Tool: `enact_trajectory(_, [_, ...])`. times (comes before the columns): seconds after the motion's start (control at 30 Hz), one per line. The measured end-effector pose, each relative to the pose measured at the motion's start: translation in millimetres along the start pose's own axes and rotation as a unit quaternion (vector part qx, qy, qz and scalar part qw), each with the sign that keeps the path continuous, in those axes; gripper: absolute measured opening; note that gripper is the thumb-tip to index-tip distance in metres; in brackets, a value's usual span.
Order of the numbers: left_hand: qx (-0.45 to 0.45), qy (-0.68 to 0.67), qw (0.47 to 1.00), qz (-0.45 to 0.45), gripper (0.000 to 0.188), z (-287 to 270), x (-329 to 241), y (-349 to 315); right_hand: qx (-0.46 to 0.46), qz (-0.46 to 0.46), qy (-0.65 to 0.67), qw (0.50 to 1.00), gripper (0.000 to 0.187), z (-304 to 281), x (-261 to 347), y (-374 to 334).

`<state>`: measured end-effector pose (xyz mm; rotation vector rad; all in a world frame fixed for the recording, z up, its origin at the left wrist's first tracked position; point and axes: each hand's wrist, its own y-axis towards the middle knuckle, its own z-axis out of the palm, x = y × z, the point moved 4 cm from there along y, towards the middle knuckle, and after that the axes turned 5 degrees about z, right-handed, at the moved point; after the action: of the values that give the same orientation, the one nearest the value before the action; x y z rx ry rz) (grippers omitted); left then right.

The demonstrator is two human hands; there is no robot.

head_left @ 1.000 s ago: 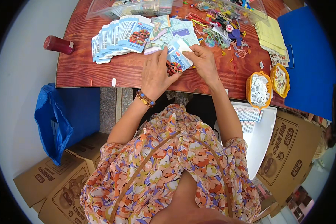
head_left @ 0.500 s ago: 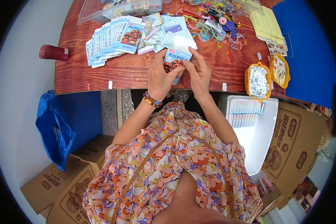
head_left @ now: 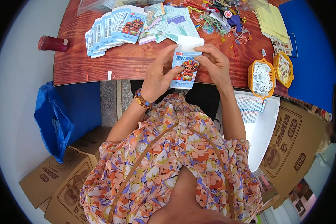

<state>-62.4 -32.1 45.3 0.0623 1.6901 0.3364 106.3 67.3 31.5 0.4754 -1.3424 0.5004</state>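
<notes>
A small blue-and-white card box [head_left: 184,76] with a cartoon figure on its front is held upright between my two hands, over the table's near edge. Its white top flap stands up. My left hand [head_left: 158,72] grips the box's left side, thumb across the front. At the upper right, my right hand [head_left: 214,65] pinches the box near the flap. Beyond them a fanned stack of similar flat boxes [head_left: 114,30] lies on the table, with a pile of pale green and purple paper packets [head_left: 175,22] beside it.
Colourful cords and trinkets [head_left: 220,20] are heaped at the back right. Two yellow baskets, one with white packets [head_left: 262,78] and one with flat pieces [head_left: 283,69], sit at right. Below is a white foam tray [head_left: 255,138] with boxes in rows. A red jar [head_left: 53,43] lies left.
The box has come nearer to me and slightly right, and more of its front shows. My right hand has shifted right and up along its edge.
</notes>
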Motion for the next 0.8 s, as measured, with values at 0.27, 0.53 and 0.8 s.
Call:
enact_trajectory(0.27, [0.102,-0.107,0.986,-0.079,0.054,2,12,1,0.016,-0.092,-0.215,0.972,0.022,4,20,-11])
enact_trajectory(0.53, [0.069,-0.136,0.985,-0.084,0.052,5,12,-9,-0.034,0.037,-0.094,0.994,0.019,15,25,-22])
enact_trajectory(0.8, [0.061,-0.101,0.99,-0.079,0.053,3,4,-15,-0.016,0.087,-0.045,0.995,0.018,14,40,-13])
